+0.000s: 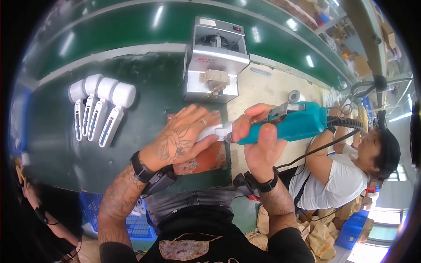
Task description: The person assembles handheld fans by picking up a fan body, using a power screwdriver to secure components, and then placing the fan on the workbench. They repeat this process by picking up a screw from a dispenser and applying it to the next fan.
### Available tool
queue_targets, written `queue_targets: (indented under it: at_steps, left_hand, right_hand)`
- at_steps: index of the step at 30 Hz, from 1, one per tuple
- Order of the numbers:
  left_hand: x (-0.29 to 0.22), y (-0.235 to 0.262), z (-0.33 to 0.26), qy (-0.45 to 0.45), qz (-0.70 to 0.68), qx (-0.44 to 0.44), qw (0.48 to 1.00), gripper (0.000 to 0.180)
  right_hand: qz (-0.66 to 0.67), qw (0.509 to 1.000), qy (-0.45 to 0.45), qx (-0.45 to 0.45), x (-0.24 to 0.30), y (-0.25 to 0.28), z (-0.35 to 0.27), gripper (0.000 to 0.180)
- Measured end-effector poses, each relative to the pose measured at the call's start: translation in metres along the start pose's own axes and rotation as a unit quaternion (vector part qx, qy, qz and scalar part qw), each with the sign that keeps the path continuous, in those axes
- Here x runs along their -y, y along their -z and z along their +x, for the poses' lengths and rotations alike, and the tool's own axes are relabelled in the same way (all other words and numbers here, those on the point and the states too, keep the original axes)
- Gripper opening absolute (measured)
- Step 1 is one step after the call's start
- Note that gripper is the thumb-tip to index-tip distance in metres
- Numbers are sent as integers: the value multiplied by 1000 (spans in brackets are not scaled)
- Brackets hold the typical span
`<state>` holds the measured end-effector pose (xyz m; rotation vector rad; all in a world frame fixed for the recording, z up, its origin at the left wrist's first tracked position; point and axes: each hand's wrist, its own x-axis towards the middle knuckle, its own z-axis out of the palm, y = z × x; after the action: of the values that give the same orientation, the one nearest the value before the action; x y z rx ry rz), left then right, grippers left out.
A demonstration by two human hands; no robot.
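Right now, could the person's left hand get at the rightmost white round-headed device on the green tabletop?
Probably yes: only green tabletop shows between the left hand and that round-headed device. The hand holds a white piece and would likely have to let go.

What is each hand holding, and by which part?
Right hand: teal power tool, gripped around its body toward the tip end. Left hand: white part, held by its left portion, mostly covered.
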<state>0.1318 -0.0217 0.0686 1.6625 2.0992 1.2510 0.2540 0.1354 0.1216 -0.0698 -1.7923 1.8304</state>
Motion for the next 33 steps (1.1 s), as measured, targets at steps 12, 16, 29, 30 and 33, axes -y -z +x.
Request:
queue_targets:
  at_steps: [12,16,29,30,33]
  left_hand:
    - [3,3,11,27,32,21,999,44]
    - [-4,0,15,-6,42,10,999,46]
    - [-48,2,-32,-84,89,-29,992,27]
    - [-45,3,-42,-54,89,-68,992,26]
    - [-35,17,-63,73,125,-177,974,28]
  right_hand:
    - [12,1000,22,14,-17,1,13,44]
    - [34,998,39,-33,-36,16,-2,37]
    - [190,978,-8,-85,38,27,-36,53]
    - [201,975,15,-94,43,32,-41,56]
    - [179,976,14,-126,45,51,-56,58]
